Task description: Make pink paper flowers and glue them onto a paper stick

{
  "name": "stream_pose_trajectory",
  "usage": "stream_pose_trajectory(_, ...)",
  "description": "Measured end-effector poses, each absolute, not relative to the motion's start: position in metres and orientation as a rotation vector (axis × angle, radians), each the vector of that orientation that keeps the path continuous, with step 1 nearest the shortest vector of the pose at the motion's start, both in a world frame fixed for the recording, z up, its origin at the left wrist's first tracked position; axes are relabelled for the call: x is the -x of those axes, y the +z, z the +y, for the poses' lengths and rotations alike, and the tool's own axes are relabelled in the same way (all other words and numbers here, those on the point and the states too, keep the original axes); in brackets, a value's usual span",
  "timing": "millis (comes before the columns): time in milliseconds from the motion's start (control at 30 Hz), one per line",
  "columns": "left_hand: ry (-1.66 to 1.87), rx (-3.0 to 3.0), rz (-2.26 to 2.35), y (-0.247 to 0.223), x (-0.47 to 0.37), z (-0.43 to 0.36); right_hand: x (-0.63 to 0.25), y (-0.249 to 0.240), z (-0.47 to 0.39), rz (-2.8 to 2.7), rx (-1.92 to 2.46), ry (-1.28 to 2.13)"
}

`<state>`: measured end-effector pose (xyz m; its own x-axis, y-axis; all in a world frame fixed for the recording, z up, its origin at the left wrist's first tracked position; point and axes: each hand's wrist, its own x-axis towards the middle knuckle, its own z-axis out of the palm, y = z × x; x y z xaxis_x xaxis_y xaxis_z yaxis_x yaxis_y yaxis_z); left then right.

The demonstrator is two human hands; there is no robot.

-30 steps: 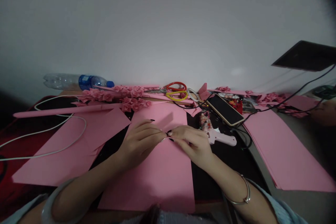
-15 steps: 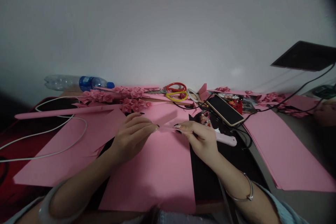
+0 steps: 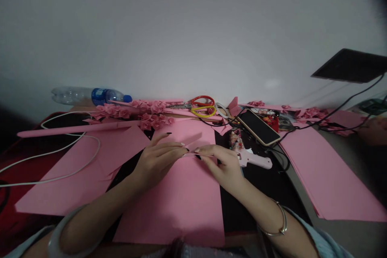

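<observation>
Between my two hands is a small piece of pink paper [image 3: 193, 140], seen partly edge-on. My left hand [image 3: 157, 161] pinches its left side between thumb and fingers, with the index finger lifted. From the right, my right hand [image 3: 225, 165] grips the other edge with thumb and forefinger. Beneath both hands lies a large pink paper sheet [image 3: 184, 205] on the black table surface. Just beyond my right hand rests a pale pink glue gun [image 3: 256, 160], its front part in a patterned cover. My palms hide part of the small piece.
Pink paper flowers [image 3: 154, 121] and rolled paper sticks [image 3: 75, 130] lie along the wall. Scissors [image 3: 204, 107], a phone [image 3: 259, 127] and a clear bottle [image 3: 78, 96] are at the back. Paper sheets [image 3: 332, 177] lie right; a white cable [image 3: 69, 175] crosses the left. Another person's hand [image 3: 375, 129] shows at far right.
Both hands have come slightly closer together and lower, still holding the small paper. My right hand has shifted left, so more of the glue gun shows.
</observation>
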<state>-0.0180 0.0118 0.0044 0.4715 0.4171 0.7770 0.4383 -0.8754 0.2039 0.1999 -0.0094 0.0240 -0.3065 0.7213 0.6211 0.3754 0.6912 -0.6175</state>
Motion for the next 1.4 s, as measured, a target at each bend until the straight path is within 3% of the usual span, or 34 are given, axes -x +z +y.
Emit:
stream_pose_trajectory(300,-1.363,2.567,-0.699,0.005,0.013,0.009,-0.198,0.026,-0.012,-2.101,0.797,0.23)
stream_pose_trajectory(600,-1.352,2.606,-0.723,0.006,0.012,0.009,-0.206,0.028,-0.008,-2.186,0.799,0.308)
stream_pose_trajectory(1000,-1.4,2.534,-1.01,0.011,0.036,0.026,-0.231,0.037,0.009,-1.888,1.285,0.159)
stream_pose_trajectory(1300,-1.597,2.862,-1.055,0.012,0.02,0.02,-0.215,0.03,0.002,-2.145,0.749,0.277)
stream_pose_trajectory(1400,-1.603,3.019,-1.266,0.018,0.016,0.015,-0.215,0.03,0.002,-2.152,0.698,0.283)
